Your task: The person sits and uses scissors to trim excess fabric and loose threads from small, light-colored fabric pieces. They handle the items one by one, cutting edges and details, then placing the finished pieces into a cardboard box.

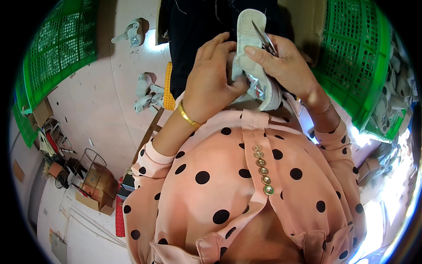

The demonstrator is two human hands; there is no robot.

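A small white shoe [267,93] with a printed picture on it is held up in front of my lap, its pale wide strap [251,25] pointing away from me. My left hand [212,72] grips the shoe from the left, fingers curled behind it and partly hidden. In my right hand [285,64] is a pair of small scissors [263,37], the blades lying over the strap. My right thumb presses on the strap, while the fingers around the scissors are mostly hidden.
Green plastic crates stand at the left [61,46] and right [351,57]; several white shoes [392,92] lie beyond the right one. More shoes [135,34] rest on the pale floor [94,105] at left. Cardboard boxes [100,189] and a wire frame are at lower left.
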